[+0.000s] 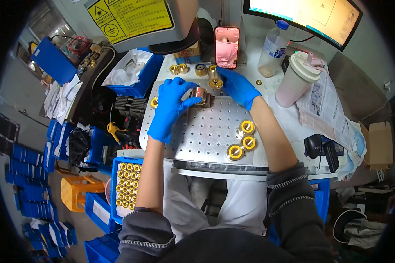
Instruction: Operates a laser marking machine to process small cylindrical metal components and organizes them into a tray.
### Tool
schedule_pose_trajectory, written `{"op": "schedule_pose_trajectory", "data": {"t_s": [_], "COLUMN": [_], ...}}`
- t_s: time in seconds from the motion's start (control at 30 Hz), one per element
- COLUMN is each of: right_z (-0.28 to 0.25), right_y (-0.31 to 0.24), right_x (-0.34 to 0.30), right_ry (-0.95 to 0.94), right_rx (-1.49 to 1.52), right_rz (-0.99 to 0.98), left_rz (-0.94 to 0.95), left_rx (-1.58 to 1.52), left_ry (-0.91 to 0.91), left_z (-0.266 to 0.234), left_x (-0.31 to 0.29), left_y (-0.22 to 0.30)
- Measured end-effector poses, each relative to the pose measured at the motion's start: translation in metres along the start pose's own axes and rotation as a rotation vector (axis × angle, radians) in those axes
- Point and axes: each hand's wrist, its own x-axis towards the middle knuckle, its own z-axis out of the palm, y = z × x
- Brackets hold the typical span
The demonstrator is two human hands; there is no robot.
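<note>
My left hand [172, 101], in a blue glove, has its thumb and fingers around a short metal cylinder fitting [200, 95]. That fitting lies on its side against a small dark block [207, 101] on the perforated metal plate [197, 136]. My right hand [240, 89], also gloved in blue, grips a brass-coloured cylinder fitting [215, 80] near the plate's far edge; its fingertips are partly hidden. Three yellow-ringed fittings [249, 142] stand on the plate's right side. Another fitting [154, 102] shows partly behind my left wrist.
A machine head [162, 30] with a yellow label overhangs the plate. Behind are small fittings [178, 69], a dark-topped ring [201, 69] and a lit phone [227, 48]. At right stand a bottle [271, 55] and lidded cup [294, 83]. A blue crate [115, 184] holds several fittings.
</note>
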Motion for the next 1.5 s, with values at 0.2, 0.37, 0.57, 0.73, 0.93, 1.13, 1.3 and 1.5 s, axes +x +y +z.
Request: {"op": "schedule_pose_trajectory", "data": {"t_s": [0.2,0.37,0.57,0.73,0.93,1.13,1.3,1.5], "right_z": [0.0,0.021,0.019,0.018,0.017,0.018,0.022,0.018], "right_y": [0.007,-0.016,-0.007,-0.003,-0.005,-0.004,-0.011,0.003], "right_x": [0.009,-0.008,-0.002,0.0,0.002,-0.001,-0.008,0.002], "right_ry": [-0.07,-0.153,-0.284,-0.299,-0.301,-0.314,-0.246,-0.285], "right_rx": [-0.018,-0.234,-0.304,-0.422,-0.47,-0.471,-0.574,-0.462], "right_rz": [0.116,0.102,0.064,0.012,0.009,-0.005,0.053,-0.017], "left_rz": [-0.18,-0.426,-0.564,-0.526,-0.59,-0.542,-0.505,-0.508], "left_rx": [-0.196,-0.214,-0.219,-0.274,-0.304,-0.361,-0.195,-0.116], "left_ry": [0.328,0.357,0.273,0.263,0.267,0.524,0.539,0.504], "left_z": [-0.026,-0.05,-0.032,-0.017,-0.021,-0.01,-0.007,-0.009], "left_x": [-0.023,-0.077,-0.104,-0.11,-0.103,-0.096,-0.081,-0.082], "left_y": [0.011,-0.004,-0.015,-0.014,-0.006,-0.021,0.006,0.013]}}
